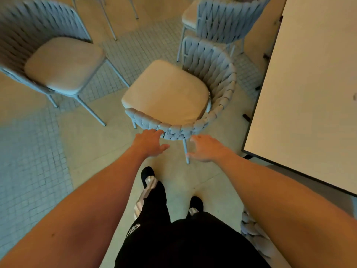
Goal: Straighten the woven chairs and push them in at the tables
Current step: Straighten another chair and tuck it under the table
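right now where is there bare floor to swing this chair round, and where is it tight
Bare floor lies left of the near chair, between it and the left chair, and behind it by the feet. It is tight on the right: the far chair sits close behind its woven back and the table edge runs alongside.

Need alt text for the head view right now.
Both hands, left hand and right hand, reach open toward the woven backrest of the nearest chair, standing beside a pale table. Two more woven chairs stand beyond.
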